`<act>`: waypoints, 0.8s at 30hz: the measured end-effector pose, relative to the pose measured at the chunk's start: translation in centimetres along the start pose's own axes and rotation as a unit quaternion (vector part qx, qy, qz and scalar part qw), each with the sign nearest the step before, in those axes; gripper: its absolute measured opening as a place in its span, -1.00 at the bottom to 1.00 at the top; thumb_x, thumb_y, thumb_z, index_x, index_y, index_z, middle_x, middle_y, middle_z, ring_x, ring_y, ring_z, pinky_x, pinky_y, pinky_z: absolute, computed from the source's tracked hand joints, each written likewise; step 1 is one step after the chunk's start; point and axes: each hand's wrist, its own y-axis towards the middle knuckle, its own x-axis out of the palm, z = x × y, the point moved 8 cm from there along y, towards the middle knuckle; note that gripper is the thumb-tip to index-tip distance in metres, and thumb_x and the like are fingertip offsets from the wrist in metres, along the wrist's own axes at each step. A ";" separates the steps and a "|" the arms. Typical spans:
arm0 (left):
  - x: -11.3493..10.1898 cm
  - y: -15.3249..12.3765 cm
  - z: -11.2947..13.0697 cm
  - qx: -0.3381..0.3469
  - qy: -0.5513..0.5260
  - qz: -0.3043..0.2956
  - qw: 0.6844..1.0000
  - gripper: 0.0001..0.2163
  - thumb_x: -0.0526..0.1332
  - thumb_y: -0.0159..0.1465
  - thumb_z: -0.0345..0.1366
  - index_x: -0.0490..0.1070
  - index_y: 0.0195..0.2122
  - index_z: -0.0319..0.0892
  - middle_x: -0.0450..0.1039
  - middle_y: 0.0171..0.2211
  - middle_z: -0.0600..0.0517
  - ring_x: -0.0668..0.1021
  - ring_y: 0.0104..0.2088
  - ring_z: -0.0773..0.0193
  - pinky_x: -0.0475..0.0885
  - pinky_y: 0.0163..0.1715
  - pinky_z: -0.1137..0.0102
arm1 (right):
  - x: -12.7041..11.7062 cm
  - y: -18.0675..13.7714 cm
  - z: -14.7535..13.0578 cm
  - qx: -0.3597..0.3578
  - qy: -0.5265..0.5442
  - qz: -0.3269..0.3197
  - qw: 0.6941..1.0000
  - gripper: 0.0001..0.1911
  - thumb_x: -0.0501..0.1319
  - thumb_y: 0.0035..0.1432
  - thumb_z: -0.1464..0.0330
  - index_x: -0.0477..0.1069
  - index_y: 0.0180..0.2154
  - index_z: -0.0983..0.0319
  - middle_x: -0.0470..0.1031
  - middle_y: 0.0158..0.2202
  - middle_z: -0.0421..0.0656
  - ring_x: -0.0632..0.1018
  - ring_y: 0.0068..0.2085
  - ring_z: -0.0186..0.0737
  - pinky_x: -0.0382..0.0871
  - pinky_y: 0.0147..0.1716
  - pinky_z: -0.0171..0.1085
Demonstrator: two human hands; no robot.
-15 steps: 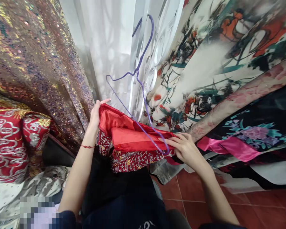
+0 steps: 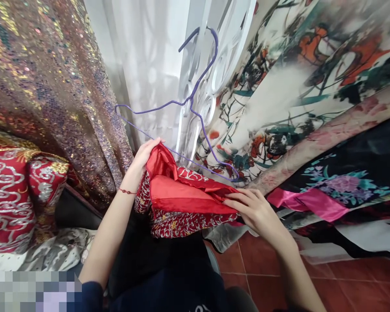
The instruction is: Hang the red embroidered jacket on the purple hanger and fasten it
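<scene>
A red garment with a satin lining and silver-embroidered outer side lies stretched across my lap, its lining facing up. My left hand grips its upper left edge, the fingers partly hidden behind the folded cloth. At the other end, my right hand holds the garment, with fingers over the lining. Just beyond the garment hangs a bare purple hanger, its hook over a white openwork frame. The hanger's lower bar passes close behind my left hand; whether they touch I cannot tell.
On the left hangs a sequinned cloth, above a folded red embroidered piece. Patterned white fabric and a black floral cloth with a pink satin strip hang on the right. Red floor tiles show below.
The hanger has turned, and its lower bar now lies beyond the garment instead of across it. My left hand has moved right, folding the garment's left edge inward. My right hand stays nearly in place.
</scene>
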 end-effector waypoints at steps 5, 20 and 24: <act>-1.0 -2.0 0.5 0.040 -0.007 0.005 0.999 -0.65 0.50 -0.02 -0.02 0.55 -0.45 -0.22 0.48 -0.52 0.10 0.48 -0.53 0.41 0.39 -0.49 0.53 | 0.9 -0.3 2.2 0.051 0.045 0.002 0.998 -0.56 0.02 0.28 0.58 0.58 -0.03 0.15 0.38 0.29 0.12 0.36 0.35 0.10 0.42 -0.01 -0.05; -2.3 -7.4 1.4 0.095 0.088 0.025 0.991 -0.60 0.49 -0.07 0.10 0.58 -0.59 -0.19 0.57 -0.45 -0.04 0.53 -0.47 0.28 0.47 -0.39 0.39 | -1.3 1.9 4.5 0.096 0.184 0.049 0.977 -0.65 0.07 0.23 0.54 0.61 -0.17 0.21 0.18 0.42 0.06 0.40 0.33 0.06 0.42 0.22 -0.01; -2.4 -7.8 1.7 0.100 0.108 0.036 0.988 -0.62 0.49 -0.07 0.07 0.59 -0.60 -0.18 0.58 -0.46 -0.05 0.54 -0.47 0.26 0.50 -0.36 0.37 | -3.9 3.3 4.1 0.050 0.220 0.055 0.973 -0.70 0.11 0.26 0.53 0.60 -0.17 0.22 0.18 0.42 0.07 0.42 0.32 0.07 0.42 0.23 -0.01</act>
